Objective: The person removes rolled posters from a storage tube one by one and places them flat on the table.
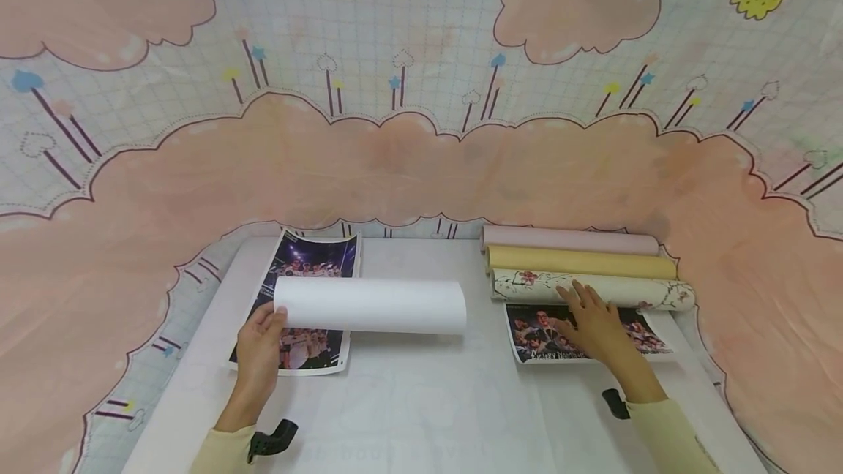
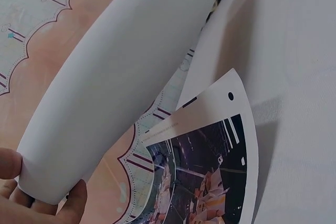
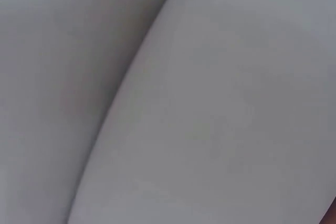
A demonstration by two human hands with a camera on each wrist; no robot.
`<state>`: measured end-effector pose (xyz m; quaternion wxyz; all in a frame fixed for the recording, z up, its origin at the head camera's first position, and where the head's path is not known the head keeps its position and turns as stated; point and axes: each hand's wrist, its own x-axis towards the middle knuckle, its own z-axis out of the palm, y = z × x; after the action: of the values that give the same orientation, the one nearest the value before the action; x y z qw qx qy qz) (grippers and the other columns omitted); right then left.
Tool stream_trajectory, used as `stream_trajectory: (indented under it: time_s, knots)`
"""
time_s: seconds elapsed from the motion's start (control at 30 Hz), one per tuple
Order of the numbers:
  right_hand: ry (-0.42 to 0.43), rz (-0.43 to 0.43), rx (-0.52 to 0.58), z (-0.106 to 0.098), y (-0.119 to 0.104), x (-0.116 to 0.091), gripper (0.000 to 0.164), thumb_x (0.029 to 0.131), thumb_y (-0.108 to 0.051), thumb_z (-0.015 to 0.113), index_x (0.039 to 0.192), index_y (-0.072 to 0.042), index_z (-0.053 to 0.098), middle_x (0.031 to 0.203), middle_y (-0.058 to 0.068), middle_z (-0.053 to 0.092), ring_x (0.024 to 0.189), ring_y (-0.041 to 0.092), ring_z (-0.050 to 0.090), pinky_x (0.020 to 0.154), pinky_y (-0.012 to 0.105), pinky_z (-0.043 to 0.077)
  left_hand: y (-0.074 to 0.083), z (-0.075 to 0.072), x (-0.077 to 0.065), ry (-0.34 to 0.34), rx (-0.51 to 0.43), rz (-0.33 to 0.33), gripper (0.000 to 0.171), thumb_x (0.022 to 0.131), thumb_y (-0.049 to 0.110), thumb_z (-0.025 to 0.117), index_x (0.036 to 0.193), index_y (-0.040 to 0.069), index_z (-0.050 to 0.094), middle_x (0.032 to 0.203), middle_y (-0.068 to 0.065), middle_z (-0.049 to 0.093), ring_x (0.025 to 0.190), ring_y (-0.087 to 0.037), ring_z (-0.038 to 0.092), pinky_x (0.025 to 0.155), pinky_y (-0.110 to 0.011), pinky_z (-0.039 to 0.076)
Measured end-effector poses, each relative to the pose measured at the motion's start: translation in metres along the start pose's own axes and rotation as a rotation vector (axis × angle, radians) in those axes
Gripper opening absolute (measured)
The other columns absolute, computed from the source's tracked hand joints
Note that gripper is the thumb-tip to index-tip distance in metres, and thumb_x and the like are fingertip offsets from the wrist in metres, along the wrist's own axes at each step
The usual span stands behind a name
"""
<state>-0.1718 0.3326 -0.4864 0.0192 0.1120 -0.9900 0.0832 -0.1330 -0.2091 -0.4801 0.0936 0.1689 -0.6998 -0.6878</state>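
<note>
My left hand holds a rolled sheet of white paper by its left end, with the roll lying crosswise over a printed photo poster. In the left wrist view, the thumb and fingers wrap the near end of this white roll. On the right, my right hand has its fingers spread, the tips at a floral-patterned paper roll. Under that hand lies a second photo poster, partly covered. The right wrist view has only a pale, blurred surface with a curved edge.
Behind the floral roll lie a yellow roll and a pale pink roll, side by side. All rest on a white table. A cloth with cloud drawings hangs behind and around the table.
</note>
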Motion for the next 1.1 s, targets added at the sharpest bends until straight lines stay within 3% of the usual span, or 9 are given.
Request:
stream_trajectory:
  time_s: [0.23, 0.37, 0.6, 1.1]
  knots:
    - [-0.210, -0.009, 0.081, 0.016, -0.004, -0.020, 0.073, 0.091, -0.046, 0.064, 0.147, -0.005, 0.042, 0.149, 0.034, 0.035, 0.130, 0.063, 0.035, 0.089, 0.080, 0.035, 0.001, -0.003, 0.000, 0.004, -0.017, 0.012, 0.044, 0.103, 0.025, 0.050, 0.136, -0.004, 0.045, 0.095, 0.027, 0.063, 0.095, 0.005, 0.058, 0.082, -0.007, 0.046]
    - [-0.283, 0.007, 0.106, 0.022, -0.005, -0.028, 0.076, 0.089, -0.050, 0.065, 0.146, -0.004, 0.043, 0.149, 0.036, 0.033, 0.128, 0.068, 0.031, 0.087, 0.081, 0.035, 0.000, -0.003, -0.001, -0.005, -0.005, 0.003, 0.046, 0.103, 0.028, 0.050, 0.138, -0.003, 0.044, 0.103, 0.021, 0.062, 0.103, 0.003, 0.057, 0.086, -0.006, 0.044]
    - [-0.264, 0.013, 0.111, 0.028, -0.004, -0.036, 0.074, 0.087, -0.046, 0.069, 0.144, -0.005, 0.046, 0.151, 0.034, 0.033, 0.132, 0.063, 0.032, 0.087, 0.080, 0.037, -0.001, -0.001, 0.000, -0.009, 0.021, -0.014, 0.048, 0.103, 0.032, 0.049, 0.139, 0.001, 0.044, 0.119, 0.007, 0.060, 0.112, -0.002, 0.054, 0.090, -0.006, 0.041]
    - [-0.278, 0.044, 0.115, 0.032, -0.016, -0.053, 0.077, 0.088, -0.043, 0.069, 0.148, -0.004, 0.041, 0.153, 0.035, 0.028, 0.133, 0.065, 0.028, 0.087, 0.079, 0.037, -0.005, 0.002, -0.001, -0.027, -0.047, -0.015, 0.045, 0.103, 0.028, 0.050, 0.135, -0.002, 0.044, 0.115, 0.010, 0.062, 0.108, 0.001, 0.056, 0.088, -0.006, 0.044]
